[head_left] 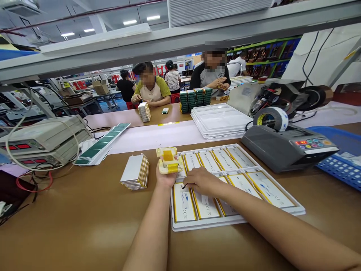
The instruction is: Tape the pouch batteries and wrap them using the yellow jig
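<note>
My left hand (166, 178) grips a cream-coloured plastic fixture (168, 156) with yellow tape across its middle, held above the left edge of a white tray (237, 224). Flat battery cells (184, 205) with yellow edges and printed faces lie in rows in that tray. Over the near-left cells, my right hand (203, 181) is closed, its fingertips pinching a thin black piece (184, 186) whose kind I cannot make out. Left of my left hand stands a stack of white flat cells (135, 171) on the brown table.
A grey tape dispenser (287, 148) stands right of the tray, near a blue basket (342, 169). Stacked white trays (218, 118) lie behind. Instruments (42, 141) and green-and-white sheets (104, 143) are at left. Two people (152, 90) work opposite, below an overhead shelf beam (141, 43).
</note>
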{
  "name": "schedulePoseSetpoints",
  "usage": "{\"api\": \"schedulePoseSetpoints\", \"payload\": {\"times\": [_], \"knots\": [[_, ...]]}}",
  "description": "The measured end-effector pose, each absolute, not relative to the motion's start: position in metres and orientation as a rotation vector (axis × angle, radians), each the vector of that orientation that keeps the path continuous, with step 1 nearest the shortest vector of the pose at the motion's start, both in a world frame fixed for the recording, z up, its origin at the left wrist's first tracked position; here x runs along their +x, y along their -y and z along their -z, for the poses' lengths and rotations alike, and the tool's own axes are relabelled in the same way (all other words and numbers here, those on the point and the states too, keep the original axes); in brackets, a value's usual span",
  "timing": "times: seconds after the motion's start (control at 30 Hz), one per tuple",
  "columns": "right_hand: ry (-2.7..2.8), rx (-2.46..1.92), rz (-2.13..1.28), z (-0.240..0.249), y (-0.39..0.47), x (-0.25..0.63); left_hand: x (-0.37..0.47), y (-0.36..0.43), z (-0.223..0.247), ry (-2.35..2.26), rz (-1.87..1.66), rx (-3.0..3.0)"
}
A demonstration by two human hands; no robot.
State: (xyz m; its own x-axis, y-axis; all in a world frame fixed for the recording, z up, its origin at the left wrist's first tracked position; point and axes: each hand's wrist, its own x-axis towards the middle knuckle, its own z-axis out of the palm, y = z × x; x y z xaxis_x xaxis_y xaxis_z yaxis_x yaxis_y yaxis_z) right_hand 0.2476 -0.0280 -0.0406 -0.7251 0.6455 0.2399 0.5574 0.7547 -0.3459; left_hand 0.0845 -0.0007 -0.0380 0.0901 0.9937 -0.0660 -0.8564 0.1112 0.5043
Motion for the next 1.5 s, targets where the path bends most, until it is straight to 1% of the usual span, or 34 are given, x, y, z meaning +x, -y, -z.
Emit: {"api": "schedulePoseSetpoints", "payload": {"times": [0.1,0.37,0.6,0.83,1.07,1.2,1.33,1.5], "knots": [[2.612,-0.913,-0.341,0.042,0.029,0.246,0.085,0.001,0.038,-0.461,-1.406,0.387],[2.576,-0.818,-0.480,0.047,0.023,0.243,0.089,0.002,0.036,-0.490,-1.415,0.393],[2.575,-0.824,-0.484,0.047,0.018,0.241,0.089,-0.001,0.037,-0.517,-1.414,0.411],[2.631,-0.683,-0.601,0.044,0.011,0.246,0.090,0.001,0.035,-0.520,-1.411,0.418],[2.577,-0.727,-0.585,0.047,0.014,0.243,0.090,0.001,0.034,-0.531,-1.412,0.437],[2.648,-0.698,-0.654,0.044,0.015,0.247,0.090,0.002,0.035,-0.548,-1.406,0.448],[2.588,-0.813,-0.542,0.041,0.019,0.246,0.091,0.003,0.033,-0.550,-1.414,0.437],[2.610,-0.800,-0.466,0.039,0.024,0.242,0.092,0.002,0.033,-0.528,-1.416,0.402]]}}
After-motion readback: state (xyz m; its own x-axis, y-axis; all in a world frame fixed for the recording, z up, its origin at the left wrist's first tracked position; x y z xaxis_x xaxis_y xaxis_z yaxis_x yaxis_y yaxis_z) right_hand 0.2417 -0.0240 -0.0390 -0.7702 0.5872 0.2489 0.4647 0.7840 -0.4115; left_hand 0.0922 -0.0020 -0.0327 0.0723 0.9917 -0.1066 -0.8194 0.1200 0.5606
